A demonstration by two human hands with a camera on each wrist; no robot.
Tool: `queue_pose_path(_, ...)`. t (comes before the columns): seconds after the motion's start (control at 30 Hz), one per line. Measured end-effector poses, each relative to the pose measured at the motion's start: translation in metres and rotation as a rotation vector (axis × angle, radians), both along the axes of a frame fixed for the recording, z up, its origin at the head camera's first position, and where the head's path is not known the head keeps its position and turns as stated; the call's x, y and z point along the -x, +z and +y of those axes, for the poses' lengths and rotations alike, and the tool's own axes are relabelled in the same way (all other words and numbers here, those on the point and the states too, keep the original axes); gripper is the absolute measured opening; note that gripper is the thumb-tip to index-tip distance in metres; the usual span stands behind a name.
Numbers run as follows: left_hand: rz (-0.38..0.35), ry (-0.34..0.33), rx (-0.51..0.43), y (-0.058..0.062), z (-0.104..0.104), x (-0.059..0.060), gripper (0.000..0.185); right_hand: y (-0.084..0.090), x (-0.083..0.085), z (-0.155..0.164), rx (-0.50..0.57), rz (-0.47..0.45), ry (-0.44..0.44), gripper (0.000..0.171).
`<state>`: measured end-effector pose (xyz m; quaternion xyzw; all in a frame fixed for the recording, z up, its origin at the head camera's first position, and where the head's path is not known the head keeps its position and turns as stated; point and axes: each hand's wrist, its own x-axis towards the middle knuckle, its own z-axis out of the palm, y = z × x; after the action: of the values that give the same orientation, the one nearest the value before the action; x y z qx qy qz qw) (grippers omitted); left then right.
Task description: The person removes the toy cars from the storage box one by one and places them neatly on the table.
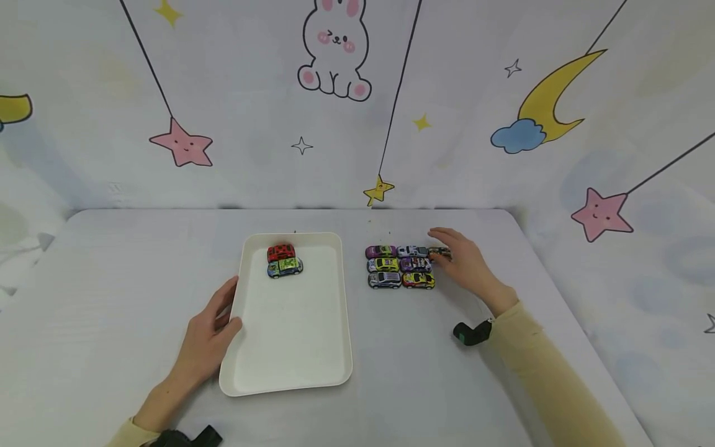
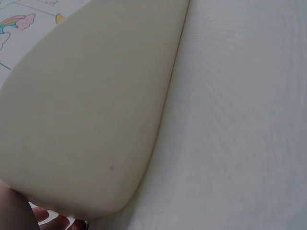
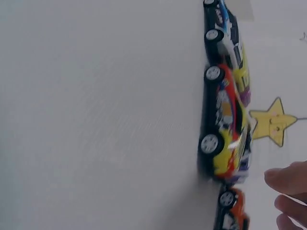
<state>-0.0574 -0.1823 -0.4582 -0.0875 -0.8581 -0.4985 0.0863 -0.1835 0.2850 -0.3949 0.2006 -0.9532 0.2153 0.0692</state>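
My left hand [image 1: 203, 341] holds the left edge of a white tray [image 1: 290, 372], thumb at the rim and fingers along the outer side. The left wrist view shows mostly the tray's outer wall [image 2: 91, 110]. Inside the tray, near its far left corner, a red toy car [image 1: 281, 252] lies beside a green-and-blue toy car [image 1: 285, 267]. Over the right end of a group of toy cars hovers my right hand [image 1: 466, 264], fingers spread around a small orange toy car [image 3: 233, 211]. In the right wrist view, its fingertips [image 3: 280, 178] are apart from the cars.
Left of the right hand stand purple [image 1: 381, 251], white-and-blue [image 1: 412, 251], yellow-green [image 1: 383, 265], dark purple [image 1: 416, 265], silver-grey [image 1: 385, 280] and yellow-red [image 1: 418, 280] toy cars, close together. A cartoon-printed backdrop [image 1: 251, 93] rises behind the white table [image 1: 128, 273].
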Motion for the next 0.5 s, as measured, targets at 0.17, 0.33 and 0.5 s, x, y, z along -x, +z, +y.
queue_pose_path(0.17, 0.008, 0.0, 0.001, 0.001, 0.0, 0.0, 0.068, 0.015, -0.006, -0.028, 0.023, 0.023, 0.066, 0.048)
queue_pose_path(0.33, 0.006, -0.003, -0.007, 0.001, 0.0, 0.0, 0.068, 0.024, -0.009, -0.06, 0.045, 0.032, 0.146, 0.045)
queue_pose_path(0.5, 0.002, -0.003, -0.011, 0.0, 0.0, 0.001, 0.068, 0.026, -0.007, -0.092, 0.046, -0.003, 0.206, 0.044)
